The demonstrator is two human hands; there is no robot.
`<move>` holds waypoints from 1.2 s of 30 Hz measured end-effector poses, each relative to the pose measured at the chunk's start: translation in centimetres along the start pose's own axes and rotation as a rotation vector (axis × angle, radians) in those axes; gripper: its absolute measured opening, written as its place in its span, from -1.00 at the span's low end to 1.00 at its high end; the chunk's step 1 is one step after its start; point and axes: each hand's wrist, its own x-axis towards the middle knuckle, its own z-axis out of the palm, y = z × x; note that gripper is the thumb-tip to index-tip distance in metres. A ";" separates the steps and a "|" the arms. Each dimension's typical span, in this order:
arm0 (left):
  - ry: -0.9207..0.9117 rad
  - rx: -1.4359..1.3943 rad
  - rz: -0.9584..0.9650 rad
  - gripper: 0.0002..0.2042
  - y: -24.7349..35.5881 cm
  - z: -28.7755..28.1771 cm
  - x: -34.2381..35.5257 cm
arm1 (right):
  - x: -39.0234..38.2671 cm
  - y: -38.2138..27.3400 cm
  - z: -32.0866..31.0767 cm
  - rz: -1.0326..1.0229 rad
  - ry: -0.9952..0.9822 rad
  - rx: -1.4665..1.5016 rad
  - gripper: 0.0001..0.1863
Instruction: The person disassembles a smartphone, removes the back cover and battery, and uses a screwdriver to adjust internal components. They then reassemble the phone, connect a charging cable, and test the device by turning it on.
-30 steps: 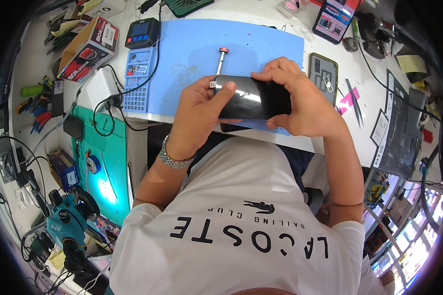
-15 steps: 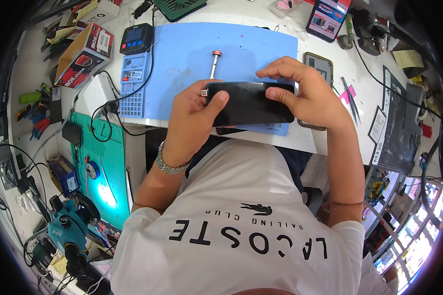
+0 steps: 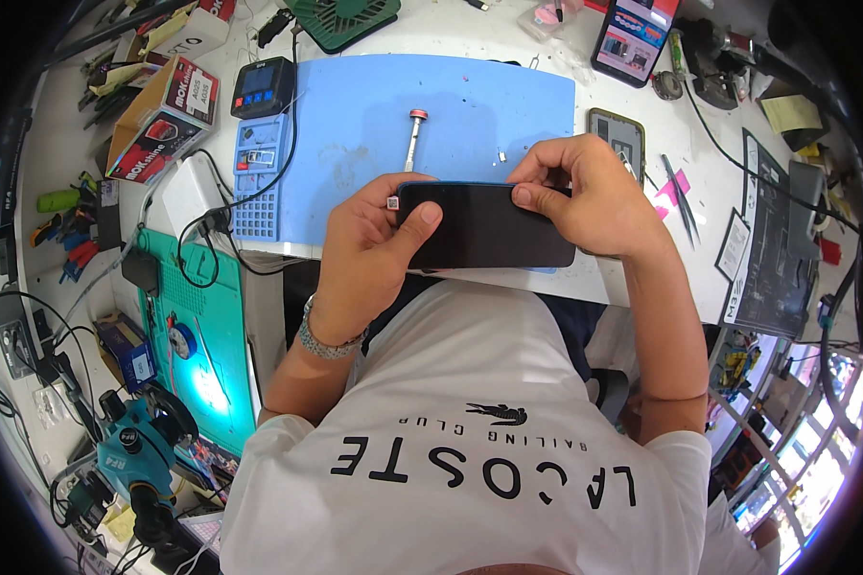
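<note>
A black smartphone (image 3: 494,225) lies flat between both hands, dark screen up, over the near edge of a blue work mat (image 3: 470,105). My left hand (image 3: 369,249) grips its left end, thumb across the glass, with a tiny part pinched at the fingertips. My right hand (image 3: 594,196) holds the right end, thumb pressing the upper right corner of the screen. A silver watch band sits on my left wrist. A small screwdriver (image 3: 414,134) with a red cap lies on the mat just beyond the phone.
A blue parts tray (image 3: 257,182) and a small black meter (image 3: 262,88) sit left of the mat. Another phone (image 3: 616,134) lies face up to the right, beside tweezers (image 3: 681,196). A green mat (image 3: 197,335), a cardboard box (image 3: 158,120), cables and tools crowd the left.
The phone has turned level and shifted slightly right and toward me. My left thumb now lies across the screen; my right hand has slid to the upper right corner.
</note>
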 end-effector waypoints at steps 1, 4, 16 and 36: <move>0.007 -0.002 0.012 -0.70 0.0 0.0 -0.1 | 0.0 0.1 0.1 -0.049 0.015 -0.002 -0.86; 0.009 0.007 0.043 -0.70 0.1 0.1 -0.1 | 0.0 0.7 0.6 -0.164 0.060 0.043 -0.86; -0.035 0.140 0.262 -0.74 -0.5 0.8 0.1 | -1.0 -2.2 1.9 -0.159 0.171 0.037 -0.88; -0.033 0.448 0.454 -0.81 -0.6 0.7 0.2 | -1.4 -2.3 0.7 -0.167 0.054 0.075 -0.86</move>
